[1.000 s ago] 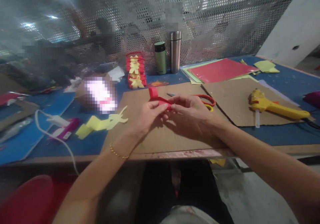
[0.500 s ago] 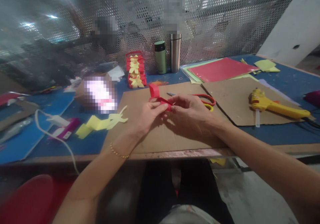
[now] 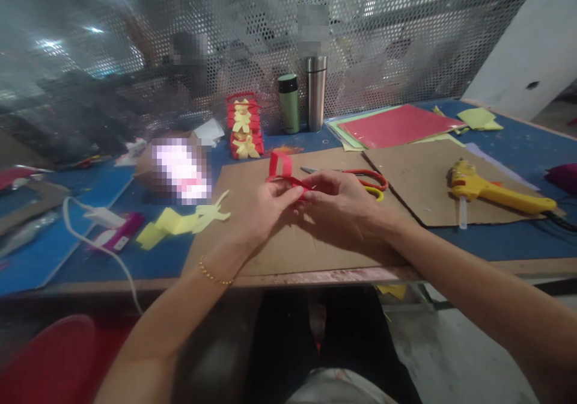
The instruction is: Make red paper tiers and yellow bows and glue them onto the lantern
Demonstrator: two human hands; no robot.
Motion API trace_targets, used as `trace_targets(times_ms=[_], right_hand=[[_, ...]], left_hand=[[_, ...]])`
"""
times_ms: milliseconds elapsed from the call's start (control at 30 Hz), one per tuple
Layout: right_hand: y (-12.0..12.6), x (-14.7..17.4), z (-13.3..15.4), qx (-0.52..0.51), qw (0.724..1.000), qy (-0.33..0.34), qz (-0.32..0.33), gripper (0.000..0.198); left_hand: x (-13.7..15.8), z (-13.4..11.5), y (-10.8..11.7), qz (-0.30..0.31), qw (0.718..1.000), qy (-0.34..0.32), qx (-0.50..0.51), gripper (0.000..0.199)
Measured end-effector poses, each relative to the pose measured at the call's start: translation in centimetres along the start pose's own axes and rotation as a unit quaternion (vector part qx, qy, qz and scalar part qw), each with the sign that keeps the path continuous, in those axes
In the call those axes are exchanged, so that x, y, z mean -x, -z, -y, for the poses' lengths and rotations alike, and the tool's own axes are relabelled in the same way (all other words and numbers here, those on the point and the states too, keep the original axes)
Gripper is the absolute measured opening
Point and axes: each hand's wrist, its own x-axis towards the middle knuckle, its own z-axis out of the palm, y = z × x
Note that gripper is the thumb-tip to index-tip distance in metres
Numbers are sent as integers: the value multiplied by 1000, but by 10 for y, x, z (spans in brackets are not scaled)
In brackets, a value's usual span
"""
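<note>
My left hand (image 3: pixel 270 207) and my right hand (image 3: pixel 345 196) meet above a sheet of brown cardboard (image 3: pixel 252 254). Both are closed on one red paper strip (image 3: pixel 282 165), pinched between thumbs and fingers. Part of the strip stands up in an angular loop beyond my left fingers; its lower part is mostly hidden by my fingertips. Just behind my right hand lie scissors (image 3: pixel 381 178) with red and yellow handles, their blades pointing left. Cut pale yellow paper pieces (image 3: pixel 211 214) lie to the left of my left hand, on the cardboard's edge.
A yellow glue gun (image 3: pixel 509 195) rests on another cardboard piece at right. Behind stand a green tumbler (image 3: pixel 289 106), a steel flask (image 3: pixel 317 97) and stacked red paper pieces with yellow bows (image 3: pixel 246 130). Red sheets (image 3: pixel 401 124) lie back right; a white cable (image 3: pixel 101 250) crosses the left.
The red strip's upright loop has turned and now shows as a more open, squared frame. Both hands keep nearly the same place and grip.
</note>
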Motion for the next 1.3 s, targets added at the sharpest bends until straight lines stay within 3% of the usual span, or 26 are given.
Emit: trace_targets(times_ms=[100,300,667,900,1067,1300], right_hand=[[-5,0,4,-84,995,-45,-21,34],[-3,-5,8,-128,987,-91,-24,38],[11,-11,0,-87,994,-63,5,36],[21,-18,-6,-51,997,-34,56,39],[18,-17,-5,-84,994,-23,65,35],[9,-10,-2,-131,989,-58,47,30]], left_hand=[[2,-1,0,4,1000,-5,-4,17],[4,-1,-1,-4,1000,3,12,18],[7,-2,1,10,997,-47,-60,24],[6,-5,2,-6,995,-56,-84,20],[4,-4,4,-28,992,-61,-105,15],[4,-3,2,-24,993,-55,-98,16]])
